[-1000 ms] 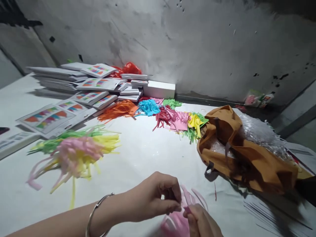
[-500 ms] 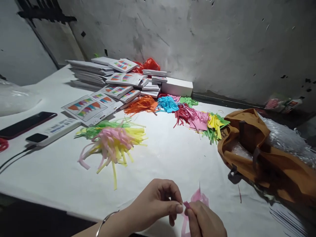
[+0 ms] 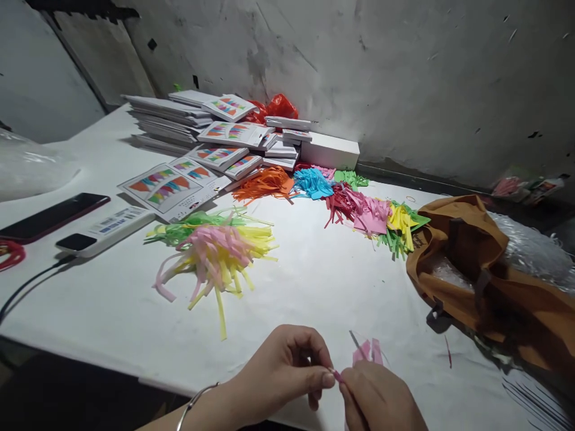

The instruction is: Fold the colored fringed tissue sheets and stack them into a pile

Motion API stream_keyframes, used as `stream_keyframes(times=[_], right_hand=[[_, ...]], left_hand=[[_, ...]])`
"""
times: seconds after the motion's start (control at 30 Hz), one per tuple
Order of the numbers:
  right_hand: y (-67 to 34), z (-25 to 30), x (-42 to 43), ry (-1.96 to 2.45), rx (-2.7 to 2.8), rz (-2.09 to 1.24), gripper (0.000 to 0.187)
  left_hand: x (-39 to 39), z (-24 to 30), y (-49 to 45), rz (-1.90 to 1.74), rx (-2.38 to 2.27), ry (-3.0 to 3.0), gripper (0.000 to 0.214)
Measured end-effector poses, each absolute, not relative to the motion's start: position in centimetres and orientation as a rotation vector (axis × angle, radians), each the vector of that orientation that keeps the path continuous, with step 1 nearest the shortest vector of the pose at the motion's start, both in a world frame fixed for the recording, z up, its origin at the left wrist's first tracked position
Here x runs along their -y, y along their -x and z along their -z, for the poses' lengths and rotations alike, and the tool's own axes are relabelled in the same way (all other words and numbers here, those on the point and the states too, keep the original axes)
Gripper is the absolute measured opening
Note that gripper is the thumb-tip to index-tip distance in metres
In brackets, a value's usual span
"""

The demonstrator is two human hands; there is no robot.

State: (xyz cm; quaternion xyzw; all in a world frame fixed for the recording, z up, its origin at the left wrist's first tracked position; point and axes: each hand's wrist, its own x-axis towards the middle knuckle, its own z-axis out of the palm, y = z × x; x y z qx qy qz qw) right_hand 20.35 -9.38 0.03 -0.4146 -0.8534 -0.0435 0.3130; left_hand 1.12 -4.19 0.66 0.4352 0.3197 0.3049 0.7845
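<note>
My left hand (image 3: 291, 371), with a thin silver bangle at its wrist, is closed in a pinch at the near edge of the table. Its thumb and forefinger meet at the narrow twisted end of a pink tissue-paper tassel (image 3: 372, 352). Close beside it, my right hand (image 3: 381, 398) grips the same twisted part from the right. Loose pink strips show behind the right hand, which hides the rest. A thin grey sliver (image 3: 358, 344) sticks up by the strips; I cannot tell whether it is held.
Pink, yellow and green tassels (image 3: 215, 245) lie at left-centre, orange ones (image 3: 265, 182) and other colours farther back. Packaged bunting sets (image 3: 231, 134) are stacked by the wall. A phone (image 3: 54, 215), a white power bank (image 3: 105, 232) and a brown bag (image 3: 485, 287) flank the table.
The pink paper between my fingertips looks more tightly twisted, and my right hand has turned and shifted slightly right. The grey sliver now leans left. The whole view has shifted a little.
</note>
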Motion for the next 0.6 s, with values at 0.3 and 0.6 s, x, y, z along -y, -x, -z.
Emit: stream_keyframes(times=[0.3,0.6], right_hand=[[-20.4,-2.2,8.5,1.012,2.37,0.006,0.032],[-20.0,-0.7,9.0,1.045,2.268,0.037,0.036]], left_hand=[[4.4,-1.3,-0.7,-0.568,-0.743,-1.124,0.024],[4.2,-1.7,-0.7,-0.515,-0.766,-1.203,0.011]])
